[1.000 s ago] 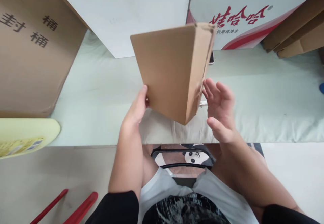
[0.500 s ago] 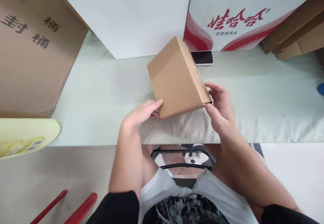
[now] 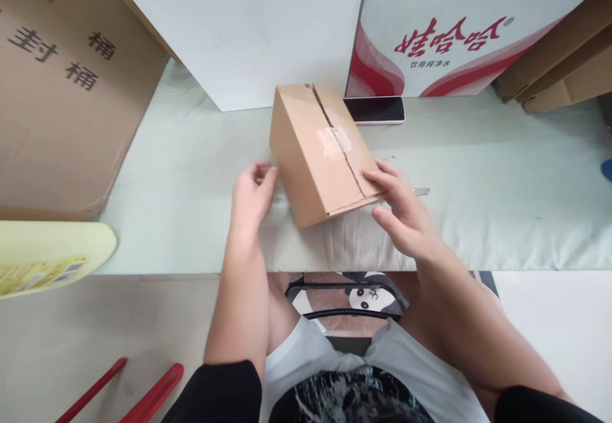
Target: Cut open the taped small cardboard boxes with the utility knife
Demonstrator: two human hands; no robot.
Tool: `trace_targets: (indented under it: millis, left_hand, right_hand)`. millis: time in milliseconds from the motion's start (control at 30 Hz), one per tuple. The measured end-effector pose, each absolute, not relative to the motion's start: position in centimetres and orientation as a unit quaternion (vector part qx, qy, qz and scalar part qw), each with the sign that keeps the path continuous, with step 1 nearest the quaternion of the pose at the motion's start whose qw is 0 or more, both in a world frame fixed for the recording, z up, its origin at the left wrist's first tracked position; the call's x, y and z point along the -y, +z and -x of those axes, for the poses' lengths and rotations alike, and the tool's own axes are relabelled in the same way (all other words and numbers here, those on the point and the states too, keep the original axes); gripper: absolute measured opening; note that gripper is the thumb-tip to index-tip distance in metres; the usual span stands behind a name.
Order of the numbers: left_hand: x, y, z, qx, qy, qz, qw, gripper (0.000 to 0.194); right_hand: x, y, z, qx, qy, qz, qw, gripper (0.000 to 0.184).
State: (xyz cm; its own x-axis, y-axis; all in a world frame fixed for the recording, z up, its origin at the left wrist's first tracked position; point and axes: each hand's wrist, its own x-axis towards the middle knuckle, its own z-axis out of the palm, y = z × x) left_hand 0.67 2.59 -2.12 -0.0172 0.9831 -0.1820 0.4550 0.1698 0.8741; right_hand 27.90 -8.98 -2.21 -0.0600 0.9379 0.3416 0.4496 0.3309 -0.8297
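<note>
A small brown cardboard box [image 3: 329,155] stands at an angle on the cloth-covered table, its taped seam facing up. Clear tape [image 3: 333,141] crosses the middle of that seam. My right hand [image 3: 406,212] grips the box's near right corner, fingers over the top edge and thumb low by the near side. Just left of the box, my left hand [image 3: 253,193] is closed with curled fingers; nothing shows in it, and its palm is hidden. Behind the right hand a thin, shiny strip [image 3: 421,191] sticks out; most of it is covered.
A phone [image 3: 377,110] lies behind the box, before a white carton [image 3: 248,34] and a red-and-white water carton [image 3: 454,40]. A large brown carton [image 3: 71,110] and a pale yellow container [image 3: 52,254] stand left. Folded cardboard [image 3: 554,53] leans at right.
The box has turned so its taped seam now faces up. My left hand has let go and moved up, away from its near left corner. More of the phone shows.
</note>
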Motion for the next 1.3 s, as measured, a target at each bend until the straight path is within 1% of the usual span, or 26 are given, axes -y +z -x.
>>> trace_targets:
  millis: [67,100,133,200,267,333,400,433,500,567,600,667,767,833,867,933,1000,1067,1100,1133,1167,1233,1300]
  left_hand:
    - [-2.8,-2.7,-0.4,-0.571,0.485,-0.57,0.339,0.048]
    - [-2.9,-2.9,-0.3,-0.517,0.541,-0.585,0.313,0.053]
    - [-2.9,-3.1,-0.3,-0.465,0.566,-0.612,0.298,0.056]
    - [-2.9,-3.2,-0.3,-0.393,0.552,-0.68,0.28,0.054]
    - [-3.0,-3.2,-0.3,-0.37,0.505,-0.73,0.275,0.05]
    - [-3.1,-3.3,-0.1,-0.376,0.47,-0.746,0.285,0.049]
    - [-3.3,-3.4,0.1,-0.385,0.46,-0.743,0.297,0.05]
    - [-3.3,-3.5,0.2,-0.385,0.46,-0.742,0.299,0.051]
    - [-3.4,-3.6,0.4,-0.383,0.461,-0.742,0.301,0.05]
    - [-3.4,-3.6,0.5,-0.383,0.464,-0.741,0.297,0.05]
    - [-3.5,-3.6,0.4,-0.385,0.466,-0.741,0.293,0.05]
    - [-3.4,-3.7,0.3,-0.386,0.469,-0.74,0.287,0.05]
    - [-3.2,-3.8,-0.2,-0.389,0.478,-0.739,0.273,0.05]
    - [-2.9,-3.9,-0.7,-0.389,0.484,-0.741,0.256,0.049]
    - [-2.6,-3.8,-1.1,-0.387,0.487,-0.743,0.248,0.049]
    - [-2.0,-3.7,-2.0,-0.376,0.492,-0.752,0.228,0.049]
    - [-1.2,-3.5,-3.3,-0.363,0.492,-0.764,0.204,0.05]
    - [-0.1,-3.2,-4.7,-0.351,0.484,-0.779,0.189,0.051]
    - [0.4,-3.0,-5.4,-0.344,0.477,-0.787,0.189,0.051]
    - [1.0,-2.8,-6.0,-0.338,0.466,-0.795,0.19,0.052]
    - [1.5,-2.7,-6.7,-0.331,0.455,-0.805,0.189,0.051]
    - [2.5,-2.5,-7.7,-0.317,0.433,-0.822,0.189,0.051]
    - [3.3,-2.5,-8.5,-0.307,0.424,-0.83,0.194,0.048]
  right_hand:
    - [9.1,-2.1,-27.7,0.712,0.275,0.485,0.427,0.053]
    - [9.2,-2.0,-27.6,0.732,0.282,0.467,0.409,0.054]
    - [9.3,-2.0,-27.4,0.751,0.292,0.446,0.389,0.055]
    - [9.5,-1.9,-27.0,0.779,0.312,0.413,0.353,0.059]
    - [9.5,-1.8,-26.7,0.787,0.325,0.414,0.322,0.061]
    - [9.2,-1.8,-26.7,0.749,0.314,0.494,0.309,0.06]
    - [8.7,-2.0,-27.2,0.667,0.263,0.634,0.29,0.061]
    - [8.5,-2.2,-27.6,0.627,0.225,0.698,0.265,0.06]
    - [8.1,-2.6,-28.5,0.588,0.159,0.772,0.181,0.058]
    - [7.9,-3.0,-29.2,0.6,0.13,0.784,0.089,0.053]
    - [7.8,-3.2,-29.5,0.605,0.125,0.784,0.06,0.05]
    - [7.7,-3.4,-29.9,0.604,0.122,0.787,0.041,0.043]
    - [7.2,-3.6,-30.3,0.597,0.12,0.791,0.054,0.035]
    - [6.8,-3.6,-30.5,0.593,0.111,0.792,0.093,0.033]
    - [6.6,-3.4,-30.7,0.588,0.101,0.79,0.142,0.032]
    - [6.3,-3.0,-30.9,0.559,0.078,0.77,0.297,0.026]
    - [6.3,-2.2,-30.8,0.497,0.078,0.712,0.489,0.018]
    - [6.4,-1.0,-30.6,0.426,0.114,0.622,0.647,0.014]
    - [6.6,-0.3,-30.5,0.397,0.139,0.571,0.705,0.012]
    - [6.9,0.4,-30.3,0.38,0.165,0.524,0.744,0.011]
    - [7.2,1.1,-30.1,0.376,0.188,0.487,0.765,0.011]
    - [7.8,2.4,-29.7,0.393,0.228,0.44,0.775,0.013]
    - [8.5,3.3,-29.1,0.413,0.251,0.423,0.766,0.018]
